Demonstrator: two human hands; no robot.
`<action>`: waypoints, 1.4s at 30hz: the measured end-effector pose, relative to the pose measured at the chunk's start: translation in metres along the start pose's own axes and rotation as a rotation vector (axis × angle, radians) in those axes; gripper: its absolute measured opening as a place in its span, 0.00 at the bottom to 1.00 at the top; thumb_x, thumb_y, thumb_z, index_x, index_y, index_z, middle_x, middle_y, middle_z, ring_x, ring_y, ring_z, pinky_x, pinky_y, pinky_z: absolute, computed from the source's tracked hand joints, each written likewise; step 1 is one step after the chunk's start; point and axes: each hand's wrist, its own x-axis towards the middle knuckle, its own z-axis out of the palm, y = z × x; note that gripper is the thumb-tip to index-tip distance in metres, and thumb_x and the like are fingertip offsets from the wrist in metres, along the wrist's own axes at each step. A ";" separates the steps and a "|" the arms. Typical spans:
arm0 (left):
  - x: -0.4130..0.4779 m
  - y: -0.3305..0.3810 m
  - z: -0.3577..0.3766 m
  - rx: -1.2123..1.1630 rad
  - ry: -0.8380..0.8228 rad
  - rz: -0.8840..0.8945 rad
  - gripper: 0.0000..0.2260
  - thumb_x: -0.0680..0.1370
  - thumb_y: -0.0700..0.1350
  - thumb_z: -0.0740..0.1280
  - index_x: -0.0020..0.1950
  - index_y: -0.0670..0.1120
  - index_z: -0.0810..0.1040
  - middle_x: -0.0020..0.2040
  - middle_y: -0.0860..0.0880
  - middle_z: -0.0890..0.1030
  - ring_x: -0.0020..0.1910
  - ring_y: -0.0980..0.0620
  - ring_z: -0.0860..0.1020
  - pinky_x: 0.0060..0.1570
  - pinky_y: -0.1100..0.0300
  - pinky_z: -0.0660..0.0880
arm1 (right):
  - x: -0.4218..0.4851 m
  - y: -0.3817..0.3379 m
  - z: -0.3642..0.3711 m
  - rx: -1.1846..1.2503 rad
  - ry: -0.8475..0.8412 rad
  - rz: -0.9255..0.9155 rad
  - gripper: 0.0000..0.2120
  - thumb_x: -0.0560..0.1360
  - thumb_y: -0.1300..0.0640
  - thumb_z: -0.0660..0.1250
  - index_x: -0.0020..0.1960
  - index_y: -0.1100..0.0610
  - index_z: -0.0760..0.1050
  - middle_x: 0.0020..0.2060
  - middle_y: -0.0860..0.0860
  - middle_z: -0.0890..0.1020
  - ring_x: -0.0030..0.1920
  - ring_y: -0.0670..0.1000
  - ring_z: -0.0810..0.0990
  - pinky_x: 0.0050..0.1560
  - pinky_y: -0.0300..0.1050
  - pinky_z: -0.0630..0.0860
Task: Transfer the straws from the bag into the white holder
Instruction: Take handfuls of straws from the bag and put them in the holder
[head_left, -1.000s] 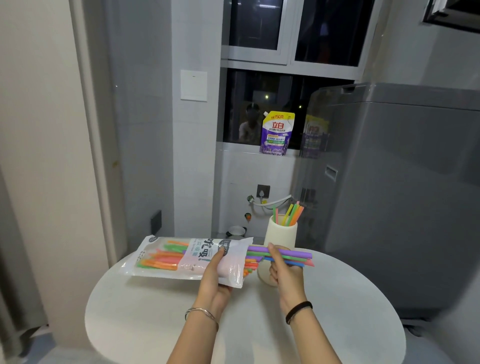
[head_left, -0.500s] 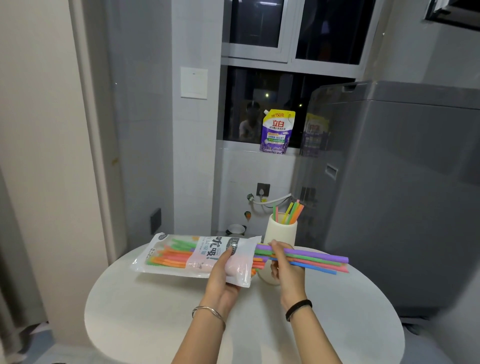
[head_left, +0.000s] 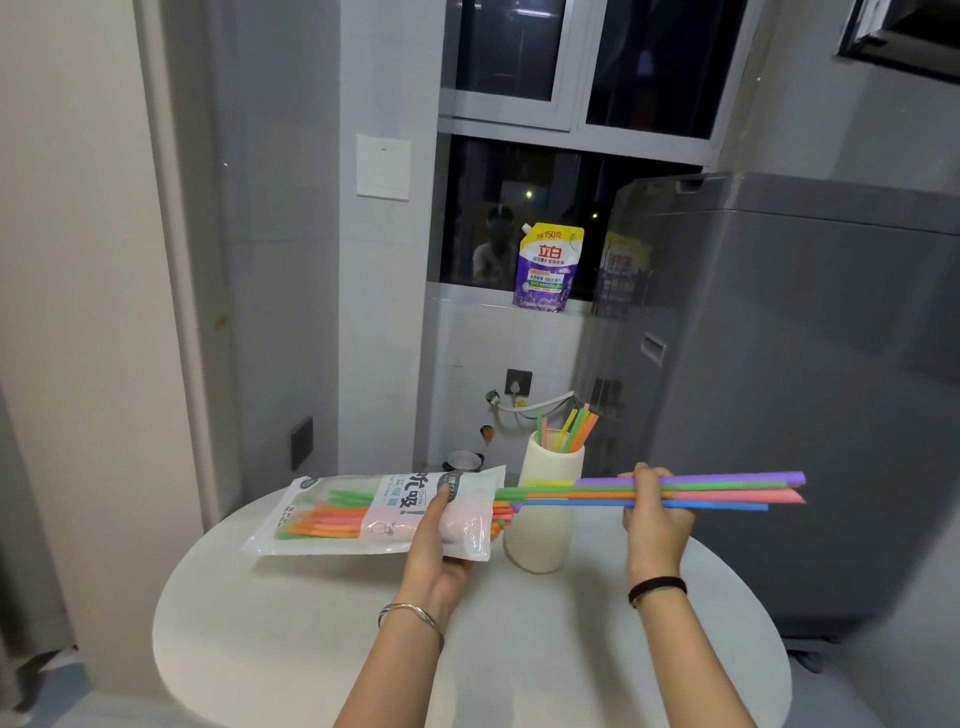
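My left hand (head_left: 439, 551) grips the open end of a clear plastic straw bag (head_left: 337, 512), held level above the table, with orange, pink and green straws still inside. My right hand (head_left: 655, 512) is closed on a bundle of long straws (head_left: 727, 488), purple, green, orange, pink and blue, drawn out to the right; their left tips lie just at the bag's mouth. The white holder (head_left: 543, 525) stands upright on the table between my hands, behind the bundle, with several straws sticking out of its top.
A round white table (head_left: 311, 634) carries the holder. A grey washing machine (head_left: 805, 389) stands close on the right. A purple detergent pouch (head_left: 548, 267) sits on the window sill. A wall runs along the left.
My right hand has slid to the right, pulling the straw bundle almost fully out of the bag. My left hand has kept the bag in about the same spot.
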 end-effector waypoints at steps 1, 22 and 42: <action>0.000 -0.002 0.002 -0.002 0.004 0.005 0.16 0.78 0.42 0.65 0.66 0.43 0.72 0.52 0.39 0.84 0.47 0.39 0.83 0.35 0.43 0.81 | 0.005 -0.006 -0.003 -0.001 0.002 -0.015 0.13 0.75 0.56 0.64 0.32 0.49 0.73 0.27 0.47 0.72 0.26 0.43 0.71 0.27 0.36 0.69; -0.002 -0.013 0.007 -0.029 0.018 0.019 0.07 0.77 0.41 0.67 0.55 0.44 0.75 0.40 0.42 0.85 0.42 0.44 0.82 0.39 0.46 0.80 | 0.064 -0.095 -0.008 -0.217 -0.128 -0.348 0.13 0.76 0.59 0.63 0.33 0.51 0.72 0.30 0.47 0.77 0.27 0.37 0.76 0.27 0.27 0.72; -0.002 -0.011 0.003 -0.038 0.022 0.004 0.06 0.77 0.41 0.66 0.54 0.43 0.76 0.39 0.41 0.86 0.38 0.44 0.83 0.35 0.46 0.81 | 0.070 -0.109 0.014 -0.297 -0.123 -0.504 0.12 0.75 0.61 0.63 0.33 0.58 0.70 0.25 0.49 0.73 0.23 0.39 0.74 0.23 0.29 0.70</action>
